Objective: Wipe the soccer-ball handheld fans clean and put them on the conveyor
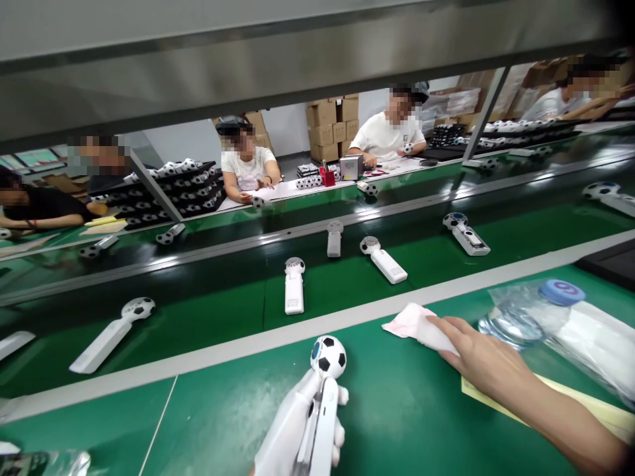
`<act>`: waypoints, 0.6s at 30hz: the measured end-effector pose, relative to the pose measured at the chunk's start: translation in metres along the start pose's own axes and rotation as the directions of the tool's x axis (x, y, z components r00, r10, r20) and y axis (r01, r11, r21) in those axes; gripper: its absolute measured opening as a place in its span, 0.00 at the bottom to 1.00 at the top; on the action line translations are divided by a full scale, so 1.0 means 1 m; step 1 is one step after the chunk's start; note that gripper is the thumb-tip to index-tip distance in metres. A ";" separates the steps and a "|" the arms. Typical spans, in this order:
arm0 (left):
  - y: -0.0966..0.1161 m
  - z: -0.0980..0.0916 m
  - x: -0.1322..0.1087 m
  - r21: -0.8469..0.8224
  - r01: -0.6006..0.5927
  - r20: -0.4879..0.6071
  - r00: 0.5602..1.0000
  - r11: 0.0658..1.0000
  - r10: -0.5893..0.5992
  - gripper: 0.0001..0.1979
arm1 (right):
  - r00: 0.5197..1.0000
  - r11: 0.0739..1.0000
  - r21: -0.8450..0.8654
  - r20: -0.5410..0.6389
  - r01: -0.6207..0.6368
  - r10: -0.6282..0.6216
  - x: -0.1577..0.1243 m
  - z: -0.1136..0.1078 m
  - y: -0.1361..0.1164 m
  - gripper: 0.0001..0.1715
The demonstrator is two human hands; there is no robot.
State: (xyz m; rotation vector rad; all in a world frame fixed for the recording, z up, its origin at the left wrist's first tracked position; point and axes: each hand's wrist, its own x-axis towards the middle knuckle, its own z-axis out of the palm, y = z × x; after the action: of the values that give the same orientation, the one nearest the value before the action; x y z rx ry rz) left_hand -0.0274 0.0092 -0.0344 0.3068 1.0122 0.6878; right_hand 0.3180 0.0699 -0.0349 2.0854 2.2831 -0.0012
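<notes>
My left hand (297, 433), in a white glove, is shut around a white handheld fan (317, 423) whose head is a black-and-white football shape (328, 357). The fan stands nearly upright at the bottom middle of the view. My right hand (479, 350) is bare and presses a white-and-pink cloth (417, 327) onto the green bench (397, 423). Just right of that hand lies a clear water bottle (516, 324) with a blue cap (562, 292), inside a plastic bag. A yellow sheet (600, 416) lies partly under my right forearm.
A green conveyor belt (198, 311) carries several similar fans (294, 285) beyond a pale strip along the bench. Co-workers (387, 135) sit at far benches with black trays of fans. Cardboard cartons (325, 129) are stacked behind them. A metal beam (248, 73) crosses overhead.
</notes>
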 end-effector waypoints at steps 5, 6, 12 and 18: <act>-0.014 -0.018 0.000 0.138 0.001 -0.139 0.990 0.990 0.018 0.19 | 0.968 0.946 0.248 -0.196 0.207 -0.160 -0.011 -0.034 -0.040 0.24; -0.016 -0.021 0.001 0.165 0.006 -0.161 0.987 0.986 0.021 0.19 | 0.941 0.907 0.297 -0.254 0.298 -0.225 -0.014 -0.040 -0.054 0.24; -0.037 -0.035 -0.009 0.266 0.021 -0.233 0.972 0.964 0.044 0.22 | 0.810 0.745 0.318 -0.213 0.587 -0.547 -0.024 -0.046 -0.123 0.32; -0.039 -0.030 -0.011 0.264 -0.049 -0.176 0.980 0.963 0.098 0.23 | 0.827 0.779 0.283 -0.129 0.560 -0.548 -0.008 -0.039 -0.124 0.34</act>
State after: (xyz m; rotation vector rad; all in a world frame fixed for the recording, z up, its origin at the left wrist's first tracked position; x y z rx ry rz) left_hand -0.0417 -0.0291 -0.0632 0.5172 1.2797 0.6611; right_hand 0.1937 0.0517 0.0003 1.4169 2.9972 -0.3678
